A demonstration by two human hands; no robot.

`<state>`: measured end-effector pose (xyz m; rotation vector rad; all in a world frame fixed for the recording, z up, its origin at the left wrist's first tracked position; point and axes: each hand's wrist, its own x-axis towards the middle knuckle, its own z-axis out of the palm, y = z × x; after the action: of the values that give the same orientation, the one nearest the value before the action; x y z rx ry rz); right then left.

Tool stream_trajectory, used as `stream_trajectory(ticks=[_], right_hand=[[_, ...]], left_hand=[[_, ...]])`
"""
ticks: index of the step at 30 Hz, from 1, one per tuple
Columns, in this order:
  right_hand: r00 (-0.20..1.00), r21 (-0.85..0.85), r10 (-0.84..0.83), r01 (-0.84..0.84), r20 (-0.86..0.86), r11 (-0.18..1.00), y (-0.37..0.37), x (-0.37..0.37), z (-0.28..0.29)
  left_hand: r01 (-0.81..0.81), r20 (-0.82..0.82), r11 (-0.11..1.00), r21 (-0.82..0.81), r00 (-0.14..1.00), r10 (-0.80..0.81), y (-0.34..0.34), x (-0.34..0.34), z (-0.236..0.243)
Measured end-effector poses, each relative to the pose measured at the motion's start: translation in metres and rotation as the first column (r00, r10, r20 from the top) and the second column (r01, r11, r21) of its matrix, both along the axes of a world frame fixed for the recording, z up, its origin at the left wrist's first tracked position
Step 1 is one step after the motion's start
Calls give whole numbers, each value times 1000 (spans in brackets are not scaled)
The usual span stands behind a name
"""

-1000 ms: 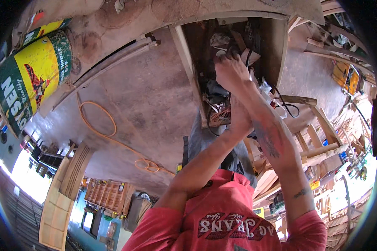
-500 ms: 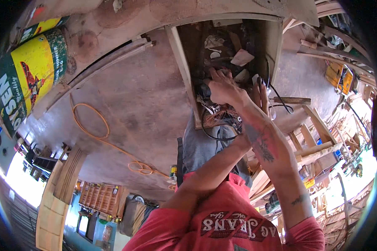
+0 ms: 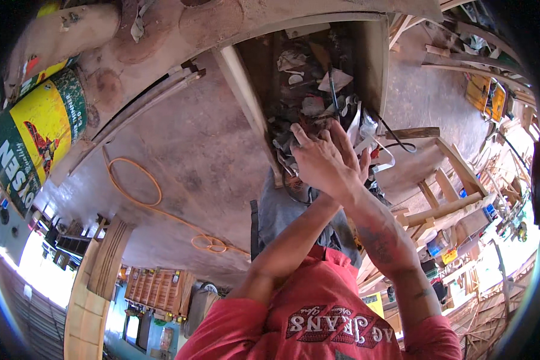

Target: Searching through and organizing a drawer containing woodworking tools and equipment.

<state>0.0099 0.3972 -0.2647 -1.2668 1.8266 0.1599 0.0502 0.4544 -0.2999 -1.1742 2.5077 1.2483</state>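
The right hand [image 3: 321, 161] covers much of the left hand [image 3: 348, 151]; whether the 2 hands grip anything cannot be told. Scraps [image 3: 313, 107] just beyond the fingers are too jumbled to identify. Left of both hands, 1 can [image 3: 48, 144] partly hides a 2nd can [image 3: 49, 73]. Below them, the lower edge cuts off the red shirt [image 3: 306, 294].

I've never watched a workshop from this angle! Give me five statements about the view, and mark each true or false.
1. The right hand is over the near end of an open drawer. True.
2. The drawer holds nothing. False: it is cluttered, with pale scraps among the contents.
3. The right forearm crosses above the left forearm. True.
4. The person's shirt is blue. False: it is red.
5. A green-and-yellow can stands out at the picture's left. True.
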Motion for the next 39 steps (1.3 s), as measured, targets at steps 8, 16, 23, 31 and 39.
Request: stream_trajectory(ticks=[8,16,23,31,39], right_hand=[[948,-56,-186,206,257,977,18,-6,-6],[949,-75,-226,248,221,966,31,0,-3],[960,-16,-218,224,176,974,27,18,10],[918,-1,-277,289,283,957,28,10,18],[824,-101,-538,559,175,823,64,6,-3]], left_hand=[[590,-138,616,522,771,-622,-86,88,56],[56,319,926,374,930,-185,-189,38,39],[305,337,930,204,870,-359,-204,-28,-55],[739,435,466,486,258,-863,-218,-39,-84],[915,389,314,254,201,-899,-207,-13,-66]])
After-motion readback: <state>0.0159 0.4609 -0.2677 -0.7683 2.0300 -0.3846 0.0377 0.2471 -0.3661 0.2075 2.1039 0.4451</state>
